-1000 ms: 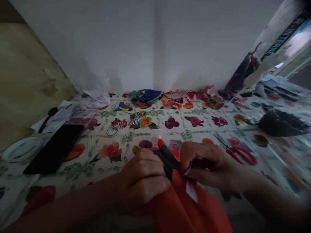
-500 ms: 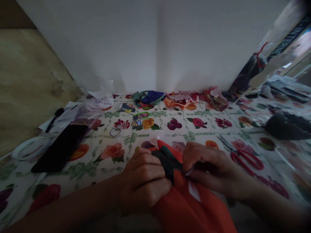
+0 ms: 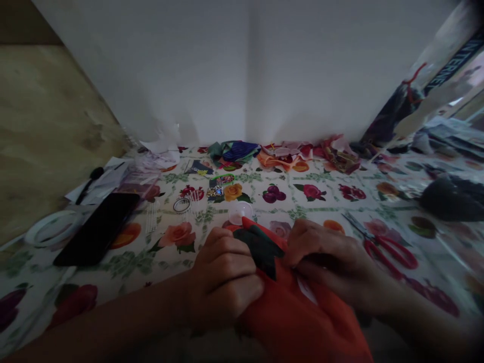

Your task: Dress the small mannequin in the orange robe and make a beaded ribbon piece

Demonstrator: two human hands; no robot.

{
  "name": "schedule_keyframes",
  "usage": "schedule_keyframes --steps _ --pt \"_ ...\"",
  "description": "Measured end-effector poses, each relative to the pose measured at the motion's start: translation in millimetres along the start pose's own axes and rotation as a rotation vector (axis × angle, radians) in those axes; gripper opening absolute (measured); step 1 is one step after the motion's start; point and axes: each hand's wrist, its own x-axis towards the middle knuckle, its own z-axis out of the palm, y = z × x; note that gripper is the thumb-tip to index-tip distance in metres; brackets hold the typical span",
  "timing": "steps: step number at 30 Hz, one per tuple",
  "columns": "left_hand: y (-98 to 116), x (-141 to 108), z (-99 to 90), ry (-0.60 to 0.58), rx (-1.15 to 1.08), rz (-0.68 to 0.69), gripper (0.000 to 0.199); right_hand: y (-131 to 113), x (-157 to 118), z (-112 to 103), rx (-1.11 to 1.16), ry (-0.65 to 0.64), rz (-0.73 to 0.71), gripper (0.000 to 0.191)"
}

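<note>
We've got the left hand (image 3: 223, 282) curled into a tight fist around a bunched orange cloth (image 3: 298, 315), and it looks like that fist is there as an anchor, keeping the bundle from sliding. The right hand (image 3: 325, 264) sits just beside it, fingers pressed together in a pinch on a fold of the same cloth, near the top. The exact pinch point is hard to make out in this light. A dark green piece (image 3: 257, 249) lies against the orange right between our two hands, probably kept there by the grip on both sides.

The cloth is up at the near edge of the table (image 3: 287, 201), with most of it hanging down toward us, so the work seems to be held up close rather than laid flat. Red-handled scissors (image 3: 389, 252) lie open just right of the right hand, handy if we want them. A black phone (image 3: 96, 229) sits off to the left, and a small clear cup (image 3: 240, 213) is just past the cloth. Fabric scraps (image 3: 283, 159) are piled along the wall, out of the way.
</note>
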Motion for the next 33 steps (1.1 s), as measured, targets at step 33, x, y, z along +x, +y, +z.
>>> schedule_keyframes --steps 33 --pt "-6.0 7.5 -0.2 -0.031 -0.007 0.066 0.021 5.1 -5.3 4.1 -0.031 0.032 0.023 0.020"
